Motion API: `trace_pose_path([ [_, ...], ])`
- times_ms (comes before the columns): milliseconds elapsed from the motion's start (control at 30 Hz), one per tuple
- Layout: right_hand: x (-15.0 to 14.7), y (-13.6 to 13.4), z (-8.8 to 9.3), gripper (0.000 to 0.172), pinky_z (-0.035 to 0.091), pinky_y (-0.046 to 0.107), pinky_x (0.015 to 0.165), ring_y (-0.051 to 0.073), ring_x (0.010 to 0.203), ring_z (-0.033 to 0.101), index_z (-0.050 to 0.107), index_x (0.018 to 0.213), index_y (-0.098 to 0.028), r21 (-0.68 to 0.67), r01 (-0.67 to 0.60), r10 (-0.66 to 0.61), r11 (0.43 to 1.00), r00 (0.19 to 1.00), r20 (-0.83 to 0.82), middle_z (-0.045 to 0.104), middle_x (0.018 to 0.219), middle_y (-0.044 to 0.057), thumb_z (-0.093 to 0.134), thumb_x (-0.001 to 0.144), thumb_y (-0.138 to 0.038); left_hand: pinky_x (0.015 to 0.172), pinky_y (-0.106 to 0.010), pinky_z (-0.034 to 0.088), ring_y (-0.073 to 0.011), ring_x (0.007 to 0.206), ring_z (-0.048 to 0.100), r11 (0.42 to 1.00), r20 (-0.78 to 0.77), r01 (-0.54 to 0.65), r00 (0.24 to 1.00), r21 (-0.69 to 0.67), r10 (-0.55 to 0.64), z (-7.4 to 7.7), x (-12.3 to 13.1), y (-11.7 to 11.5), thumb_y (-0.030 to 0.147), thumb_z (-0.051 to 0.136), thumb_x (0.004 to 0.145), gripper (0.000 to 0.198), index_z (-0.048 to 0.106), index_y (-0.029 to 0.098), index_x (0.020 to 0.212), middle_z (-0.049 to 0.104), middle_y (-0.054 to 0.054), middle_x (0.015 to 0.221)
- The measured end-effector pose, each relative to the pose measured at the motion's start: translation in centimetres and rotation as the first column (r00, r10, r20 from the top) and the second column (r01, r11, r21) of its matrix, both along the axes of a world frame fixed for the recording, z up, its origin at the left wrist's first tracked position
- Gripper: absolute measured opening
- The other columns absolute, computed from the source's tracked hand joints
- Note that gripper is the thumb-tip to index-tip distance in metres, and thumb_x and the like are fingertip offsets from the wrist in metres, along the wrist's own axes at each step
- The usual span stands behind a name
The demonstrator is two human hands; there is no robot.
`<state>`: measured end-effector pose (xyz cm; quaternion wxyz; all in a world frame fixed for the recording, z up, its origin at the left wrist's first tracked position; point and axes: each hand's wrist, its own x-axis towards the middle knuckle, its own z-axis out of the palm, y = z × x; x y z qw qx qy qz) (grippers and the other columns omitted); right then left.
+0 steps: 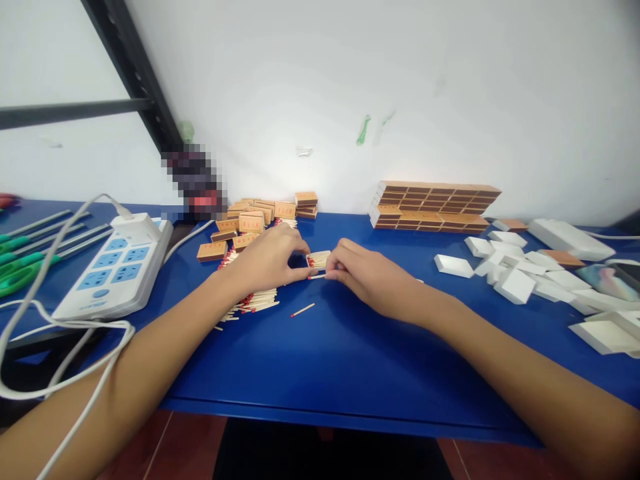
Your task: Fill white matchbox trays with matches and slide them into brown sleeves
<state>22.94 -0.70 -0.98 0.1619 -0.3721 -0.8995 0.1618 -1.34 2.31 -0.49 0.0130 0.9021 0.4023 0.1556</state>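
Observation:
A small white matchbox tray (319, 260) filled with matches sits on the blue table between my two hands. My left hand (270, 261) curves around the tray's left end, with thumb and fingers closed on it. At the tray's right end my right hand (357, 273) has its fingers pinched together. A match (317, 276) with its red head to the left reaches into those fingertips; they partly hide it. Nearer me, a single match (303, 310) lies loose. A heap of matches (257, 302) spreads beneath and beside my left hand, partly covered by it.
Closed matchboxes (251, 222) are piled behind my left hand. Stacked matchboxes (435, 205) stand against the wall. Empty white trays (515, 285) lie heaped at right. A power strip (115, 267) with looping white cable (125, 327) and green-handled tools (30, 260) are at left.

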Motion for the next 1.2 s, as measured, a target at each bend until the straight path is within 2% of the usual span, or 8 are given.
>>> trace_pose_path([
  [67, 0.4, 0.3, 0.3, 0.014, 0.043, 0.031, 0.074, 0.016, 0.08, 0.056, 0.059, 0.1, -0.021, -0.028, 0.007, -0.009, 1.0, 0.999, -0.053, 0.059, 0.104, 0.005, 0.049, 0.109, -0.024, 0.088, -0.042, 0.049, -0.0292, 0.103, 0.064, 1.0, -0.002, 0.002, 1.0, -0.001, -0.002, 0.0, 0.0, 0.0, 0.047, 0.076, 0.093, 0.033, 0.079, 0.016, 0.104, 0.074, -0.011, 0.101],
  [133, 0.3, 0.0, 0.4, 0.013, 0.044, 0.031, 0.077, 0.017, 0.086, 0.058, 0.06, 0.099, -0.021, -0.091, -0.059, 0.051, 0.994, 0.994, -0.092, 0.062, 0.103, 0.004, 0.053, 0.108, -0.026, 0.089, -0.042, 0.049, -0.0291, 0.102, 0.064, 1.0, 0.002, 0.008, 1.0, 0.005, -0.008, 0.0, 0.0, 0.0, 0.046, 0.077, 0.093, 0.032, 0.079, 0.016, 0.105, 0.074, -0.011, 0.101],
  [267, -0.8, -1.4, 0.4, 0.013, 0.045, 0.032, 0.082, 0.018, 0.093, 0.06, 0.063, 0.097, -0.021, -0.225, -0.185, 0.183, 0.957, 0.983, -0.03, 0.066, 0.108, 0.004, 0.056, 0.108, -0.024, 0.092, -0.042, 0.05, -0.0286, 0.104, 0.064, 1.0, 0.007, 0.006, 1.0, 0.011, -0.006, 0.1, 0.0, -0.1, 0.042, 0.076, 0.094, 0.029, 0.08, 0.016, 0.106, 0.074, -0.011, 0.103],
  [467, -1.2, -2.1, 0.0, 0.005, 0.045, 0.032, 0.08, 0.019, 0.093, 0.061, 0.064, 0.104, -0.022, -0.16, -0.179, 0.176, 0.971, 0.984, -0.031, 0.067, 0.109, 0.004, 0.062, 0.105, -0.026, 0.091, -0.043, 0.051, -0.0289, 0.103, 0.064, 1.0, 0.003, 0.006, 1.0, 0.015, -0.006, 0.2, 0.1, -0.2, 0.041, 0.076, 0.094, 0.028, 0.081, 0.016, 0.105, 0.074, -0.011, 0.102],
  [667, -1.4, -2.2, 0.0, 0.015, 0.047, 0.035, 0.084, 0.02, 0.093, 0.063, 0.065, 0.098, -0.021, -0.192, -0.129, 0.142, 0.973, 0.989, 0.053, 0.067, 0.114, 0.005, 0.056, 0.109, -0.027, 0.091, -0.044, 0.051, -0.0295, 0.104, 0.064, 1.0, 0.018, 0.004, 1.0, 0.011, -0.005, 0.2, 0.1, -0.3, 0.042, 0.077, 0.093, 0.029, 0.08, 0.016, 0.105, 0.075, -0.011, 0.103],
  [800, -0.8, -1.4, 0.4, 0.015, 0.046, 0.033, 0.079, 0.02, 0.09, 0.062, 0.064, 0.099, -0.021, -0.126, -0.097, 0.104, 0.987, 0.993, 0.047, 0.065, 0.111, 0.006, 0.053, 0.109, -0.025, 0.091, -0.044, 0.05, -0.0296, 0.105, 0.064, 1.0, 0.01, -0.001, 1.0, 0.009, 0.0, 0.1, 0.1, -0.2, 0.042, 0.077, 0.093, 0.029, 0.08, 0.016, 0.105, 0.074, -0.011, 0.103],
  [1033, 1.6, 2.1, -0.3, 0.014, 0.042, 0.033, 0.075, 0.018, 0.081, 0.056, 0.062, 0.103, -0.02, 0.138, 0.159, -0.152, 0.978, 0.987, -0.057, 0.061, 0.106, 0.006, 0.051, 0.108, -0.027, 0.089, -0.041, 0.049, -0.0276, 0.101, 0.063, 0.999, 0.044, 0.044, 0.998, -0.008, -0.043, 0.3, 0.4, -0.5, 0.046, 0.079, 0.092, 0.03, 0.08, 0.019, 0.104, 0.073, -0.008, 0.098],
  [1200, 1.4, 2.6, -1.2, 0.01, 0.042, 0.032, 0.073, 0.018, 0.081, 0.056, 0.064, 0.102, -0.02, 0.149, 0.143, -0.139, 0.978, 0.99, -0.04, 0.059, 0.101, 0.004, 0.056, 0.106, -0.025, 0.094, -0.042, 0.048, -0.0272, 0.102, 0.064, 0.996, 0.075, 0.081, 0.994, -0.039, -0.078, 0.3, 0.4, -0.7, 0.045, 0.079, 0.091, 0.028, 0.08, 0.02, 0.105, 0.073, -0.007, 0.1],
])
